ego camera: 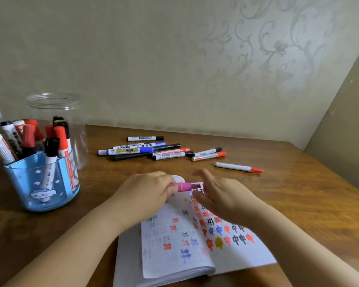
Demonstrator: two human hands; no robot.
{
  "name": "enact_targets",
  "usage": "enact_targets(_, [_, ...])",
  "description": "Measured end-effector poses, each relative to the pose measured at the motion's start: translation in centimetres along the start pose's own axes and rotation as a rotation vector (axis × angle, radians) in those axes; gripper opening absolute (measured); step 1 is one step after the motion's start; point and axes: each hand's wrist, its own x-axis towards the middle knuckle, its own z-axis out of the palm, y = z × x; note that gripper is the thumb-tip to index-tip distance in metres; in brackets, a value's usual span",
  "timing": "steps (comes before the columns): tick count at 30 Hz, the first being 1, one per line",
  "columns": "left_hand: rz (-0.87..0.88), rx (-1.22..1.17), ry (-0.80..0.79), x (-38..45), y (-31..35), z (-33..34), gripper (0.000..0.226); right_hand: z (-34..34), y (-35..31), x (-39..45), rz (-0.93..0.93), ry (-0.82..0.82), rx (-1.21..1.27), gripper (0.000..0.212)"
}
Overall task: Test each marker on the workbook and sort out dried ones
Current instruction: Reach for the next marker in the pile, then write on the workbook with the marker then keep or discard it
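Wooden table: workbook (repeated "中")

Soft, dim indoor light; my hands are motion-blurred, faint shadows fall on the table, and wide-angle distortion bends the edges.

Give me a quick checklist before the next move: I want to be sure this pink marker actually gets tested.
1. Pink marker held: ok, the left hand grips its barrel.
2. Cap off: cannot tell, the right hand is at the marker's end and motion blur hides the tip.
3. Workbook open beneath the hands: ok.
4. Blank space for a test mark: ok, the lower part of the right page is unmarked.
5. Sorted places visible: ok, loose markers lie on the table, others stand in the blue cup.
6. Which group holds dried ones: cannot tell.
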Motion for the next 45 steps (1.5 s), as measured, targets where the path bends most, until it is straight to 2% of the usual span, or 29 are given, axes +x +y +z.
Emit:
enact_targets(2, [-0.047, -0.045, 0.011, -0.1, 0.1, -0.2, 0.028, -0.1, 0.7, -1.1, 0.096, -0.047, 0.128, 0.039])
enact_targets(4, [-0.082, -0.096, 0.013, -0.2, 0.4, -0.1, 0.027, 0.2, 1.0, -2.1, 0.130, -0.136, 0.145, 0.038])
enact_targets(7, [-0.122, -0.196, 0.020, -0.2, 0.9, 0.3, 0.028, 1.0, 1.0, -2.8, 0.175, -0.183, 0.155, 0.045])
enact_targets(9, [-0.131, -0.251, 0.020, -0.3, 1.2, 0.4, 0.028, 0.6, 0.9, -3.1, 0.226, -0.168, 0.178, 0.057])
enact_targets(11, [-0.121, -0.267, 0.015, -0.3, 1.4, 0.5, 0.028, -0.5, 0.7, -3.6, 0.264, -0.077, 0.179, 0.067])
enact_targets(12, [-0.114, -0.270, 0.016, -0.3, 1.6, 0.5, 0.027, -1.3, 0.4, -3.8, 0.244, 0.020, 0.183, 0.066])
enact_targets(15, [-0.088, -0.280, 0.023, -0.1, 2.5, 0.3, 0.025, -3.0, -1.0, -4.0, 0.081, 0.257, 0.056, 0.056])
enact_targets(19, [-0.015, -0.324, -0.005, 0.1, 4.5, 0.1, 0.020, -2.0, -2.3, -3.4, -0.102, 0.312, -0.231, 0.036])
enact_targets(21, [-0.017, -0.373, -0.033, 0.0, 5.2, 0.1, 0.026, -1.5, -1.9, -3.7, -0.084, 0.312, -0.241, 0.019])
enact_targets(23, [-0.037, -0.456, -0.041, -0.2, 5.3, -0.1, 0.035, -1.8, -1.0, -4.7, 0.013, 0.342, -0.221, 0.018])
enact_targets(25, [-0.029, -0.486, -0.047, -0.2, 5.2, 0.0, 0.028, -2.4, -0.4, -6.0, 0.219, 0.347, -0.066, 0.026])
enact_targets(27, [0.010, -0.455, -0.082, 0.1, 5.3, 0.5, 0.015, -2.2, -0.6, -7.2, 0.433, 0.291, 0.358, 0.023])
enact_targets(29, [0.049, -0.453, -0.138, 0.1, 5.6, 1.4, 0.012, -1.2, -1.0, -8.1, 0.502, 0.294, 0.686, 0.021])
enact_targets(32, [0.069, -0.467, -0.159, -0.6, 5.4, 2.9, 0.010, 0.7, -1.9, -9.0, 0.520, 0.299, 0.907, 0.022])
enact_targets(36, [0.106, -0.446, -0.156, -1.5, 4.3, 4.1, 0.012, 1.9, -2.9, -9.3, 0.513, 0.383, 0.901, 0.017])
enact_targets(38, [0.135, -0.445, -0.169, -1.6, 4.0, 4.1, 0.015, 2.1, -3.2, -9.4, 0.509, 0.407, 0.891, 0.021])
enact_targets(41, [0.168, -0.432, -0.176, -1.5, 3.8, 4.2, 0.015, 2.4, -3.2, -9.7, 0.492, 0.414, 0.859, 0.032])
enact_targets(45, [0.203, -0.366, -0.178, -1.3, 3.9, 4.5, 0.019, 2.6, -3.3, -9.9, 0.429, 0.390, 0.812, 0.031])
